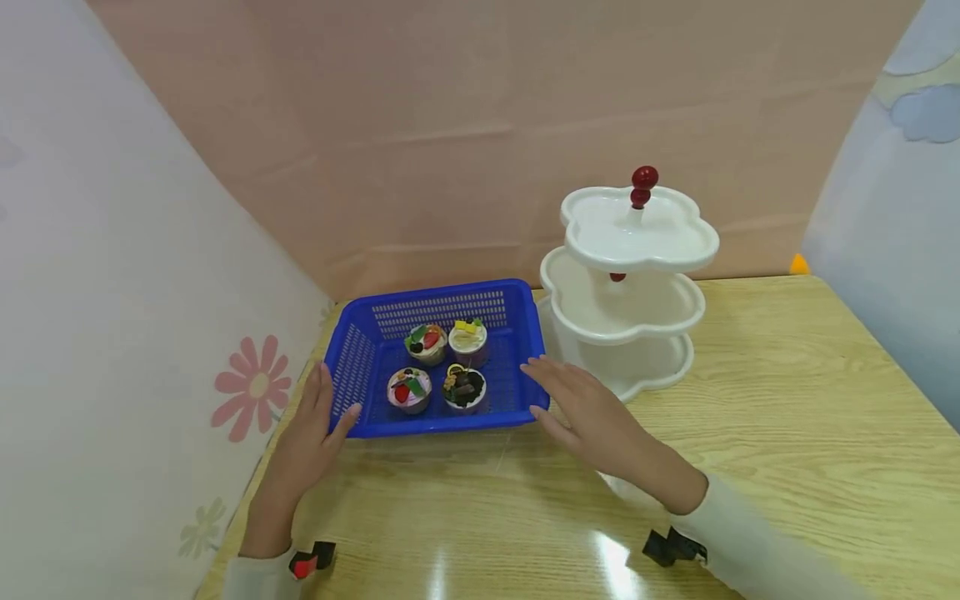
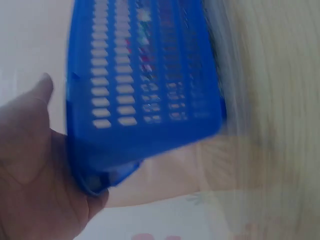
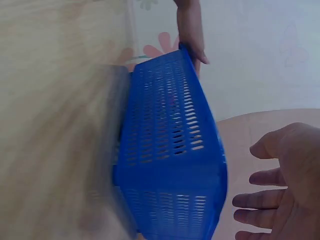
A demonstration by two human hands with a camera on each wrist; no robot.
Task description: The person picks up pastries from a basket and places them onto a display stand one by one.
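A blue plastic basket (image 1: 442, 427) with slotted sides sits on the table, holding several small decorated cupcakes (image 1: 409, 390). At its front left corner is my left hand (image 1: 303, 446), fingers extended along the left rim and thumb by the front edge. The left wrist view has the basket's corner overlapping this hand, part of the fingers hidden behind it. My right hand (image 1: 600, 421) is beside the right rim, fingers loosely extended. A gap shows between the right hand (image 3: 287, 185) and the basket wall (image 3: 170, 175) in the right wrist view.
Right of the basket stands a white three-tier stand (image 1: 637, 242) with scalloped trays and a red knob (image 1: 644, 178). The light wood table (image 1: 787, 400) meets a pinkish backdrop (image 1: 420, 150) behind and a flowered white wall (image 1: 165, 317) at left.
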